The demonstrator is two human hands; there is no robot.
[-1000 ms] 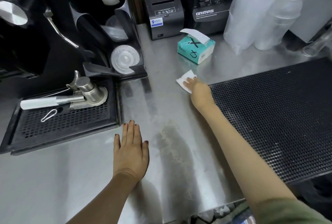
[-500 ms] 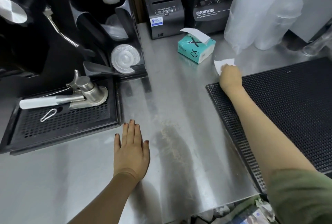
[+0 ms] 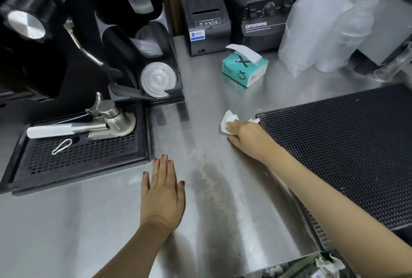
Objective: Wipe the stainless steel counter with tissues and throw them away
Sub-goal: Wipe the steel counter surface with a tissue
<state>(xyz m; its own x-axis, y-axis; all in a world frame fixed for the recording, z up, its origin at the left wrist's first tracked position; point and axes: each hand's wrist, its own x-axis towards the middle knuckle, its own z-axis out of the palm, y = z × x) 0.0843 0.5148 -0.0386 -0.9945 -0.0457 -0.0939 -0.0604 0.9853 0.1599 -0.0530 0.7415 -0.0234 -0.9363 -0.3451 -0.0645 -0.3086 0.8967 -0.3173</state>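
My right hand [image 3: 245,137] presses a crumpled white tissue [image 3: 227,120] onto the stainless steel counter [image 3: 200,103], just left of the black mat's corner; most of the tissue is hidden under the fingers. My left hand [image 3: 163,190] lies flat on the counter near the front, fingers straight and together. A patch of pale crumbs and smears [image 3: 211,179] marks the steel between the two hands. A teal tissue box [image 3: 244,69] with a sheet sticking up stands further back.
A black perforated bar mat [image 3: 347,148] covers the right side. A black drip tray [image 3: 78,155] with a metal tamper sits at left under a coffee machine. A receipt printer [image 3: 205,23], blender base [image 3: 260,18] and bagged plastic cups [image 3: 323,32] line the back. A bin with rubbish [image 3: 312,266] shows below the front edge.
My right hand has swept the tissue from the back by the mat's far corner forward and left along the mat's edge. My left hand has stayed flat in place.
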